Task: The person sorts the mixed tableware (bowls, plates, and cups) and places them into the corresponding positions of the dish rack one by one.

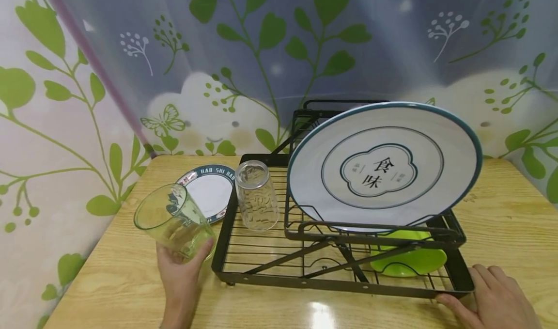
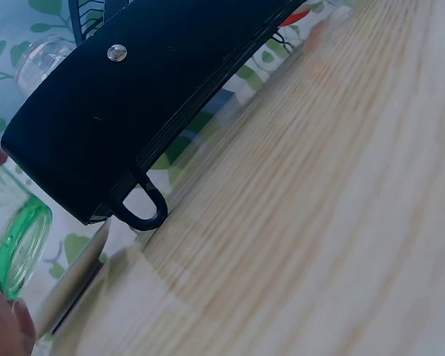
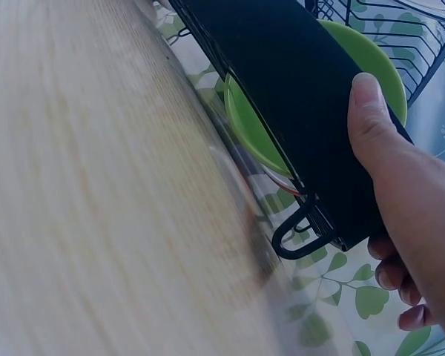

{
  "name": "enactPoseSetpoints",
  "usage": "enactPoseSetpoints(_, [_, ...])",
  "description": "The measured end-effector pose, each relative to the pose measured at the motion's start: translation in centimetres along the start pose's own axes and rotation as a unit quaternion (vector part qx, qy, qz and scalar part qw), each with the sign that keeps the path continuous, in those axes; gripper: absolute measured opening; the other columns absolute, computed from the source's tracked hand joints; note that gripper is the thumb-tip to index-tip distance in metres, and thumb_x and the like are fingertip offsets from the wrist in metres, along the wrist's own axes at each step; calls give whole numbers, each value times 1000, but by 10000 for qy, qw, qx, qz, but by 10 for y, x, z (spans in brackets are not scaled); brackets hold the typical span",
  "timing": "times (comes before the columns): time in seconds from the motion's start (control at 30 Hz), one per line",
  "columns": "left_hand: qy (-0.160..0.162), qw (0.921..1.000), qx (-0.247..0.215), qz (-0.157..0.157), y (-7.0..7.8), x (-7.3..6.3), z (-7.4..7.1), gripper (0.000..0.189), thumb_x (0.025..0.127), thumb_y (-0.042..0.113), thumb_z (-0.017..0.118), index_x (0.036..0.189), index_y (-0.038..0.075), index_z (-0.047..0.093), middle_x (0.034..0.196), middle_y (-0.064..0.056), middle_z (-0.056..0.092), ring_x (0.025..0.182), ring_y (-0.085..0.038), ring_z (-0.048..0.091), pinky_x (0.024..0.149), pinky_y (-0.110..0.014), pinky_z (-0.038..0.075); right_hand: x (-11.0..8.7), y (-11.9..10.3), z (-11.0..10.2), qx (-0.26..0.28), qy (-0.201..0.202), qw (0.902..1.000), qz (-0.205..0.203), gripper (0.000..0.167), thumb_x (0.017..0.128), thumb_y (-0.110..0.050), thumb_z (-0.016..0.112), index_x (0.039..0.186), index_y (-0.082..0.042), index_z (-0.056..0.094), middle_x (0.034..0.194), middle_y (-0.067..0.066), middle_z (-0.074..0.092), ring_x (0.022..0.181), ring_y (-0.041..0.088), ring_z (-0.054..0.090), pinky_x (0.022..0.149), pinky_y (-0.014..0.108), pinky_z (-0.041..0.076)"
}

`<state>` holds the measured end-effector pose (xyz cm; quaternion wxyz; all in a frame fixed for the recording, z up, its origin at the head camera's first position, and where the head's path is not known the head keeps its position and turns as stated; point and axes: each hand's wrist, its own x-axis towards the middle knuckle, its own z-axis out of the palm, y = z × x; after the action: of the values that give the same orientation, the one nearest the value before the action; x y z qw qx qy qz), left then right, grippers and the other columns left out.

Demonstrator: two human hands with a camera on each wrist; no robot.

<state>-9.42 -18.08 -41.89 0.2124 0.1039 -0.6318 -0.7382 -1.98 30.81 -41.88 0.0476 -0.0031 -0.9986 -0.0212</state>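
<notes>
Green glass (image 1: pixel 163 215) tilts at nine o'clock of the rack (image 1: pixel 322 285), gripped by the left hand (image 1: pixel 180 271); the right hand (image 1: pixel 501 297) grasps its four-o'clock corner. Best hold that steady, glass clear of tumbler (image 1: pixel 259 200).

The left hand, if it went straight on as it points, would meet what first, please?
Probably the small plate, beyond the green glass it holds, though depth is unclear and it might pass above.

Leafy wall covering (image 1: pixel 279 53) (butterfly (image 1: pixel 164 120) included), wooden table (image 1: pixel 117 266)
</notes>
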Motion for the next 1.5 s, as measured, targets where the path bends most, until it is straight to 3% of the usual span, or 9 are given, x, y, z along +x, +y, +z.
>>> enactPoseSetpoints(0.23, [-94,9959,-825,-358,7,-4,-5,58,85,-15,60,132,14,43,122,-3,59,112,-17,56,92,-24,47,2,0,1,106,-9,9999,-113,90,75,-73,61,94,15,60,84,17,59,79,32,52,72,49,45])
enactPoseSetpoints(0.6, [-457,9868,-1500,-414,8,-5,-5,55,87,-16,53,133,12,43,120,-6,56,107,-17,56,91,-28,49,0,-2,-2,231,43,9997,-57,83,75,-71,63,91,10,60,78,10,54,74,27,48,66,46,42])
enactPoseSetpoints(1.0, [-707,9806,-1794,-362,4,-5,-3,59,84,-22,52,133,9,42,118,-7,57,105,-18,59,88,-29,51,-5,-4,0,407,419,9983,31,72,76,-68,65,84,4,60,73,6,51,71,25,47,62,44,38])
enactPoseSetpoints(1.2, [-806,9773,-1944,-250,3,-4,-3,70,81,-25,54,137,13,35,124,-7,55,108,-18,58,89,-28,50,-5,-4,-1,437,352,9984,61,67,78,-67,64,82,-1,58,70,4,47,69,23,44,63,43,36])
enactPoseSetpoints(1.33, [-900,9745,-2048,-163,2,-5,-4,65,81,-21,59,133,12,37,125,-7,56,108,-18,58,88,-28,50,-5,-4,-1,440,237,9987,84,66,79,-66,63,82,0,58,71,4,48,70,24,44,63,44,37])
enactPoseSetpoints(1.5, [-862,9771,-1926,-287,4,-7,-4,59,83,-18,59,131,11,41,123,-6,57,107,-17,58,88,-27,50,-4,-3,0,456,171,9988,107,68,80,-66,63,84,2,59,73,5,50,71,25,46,64,45,38])
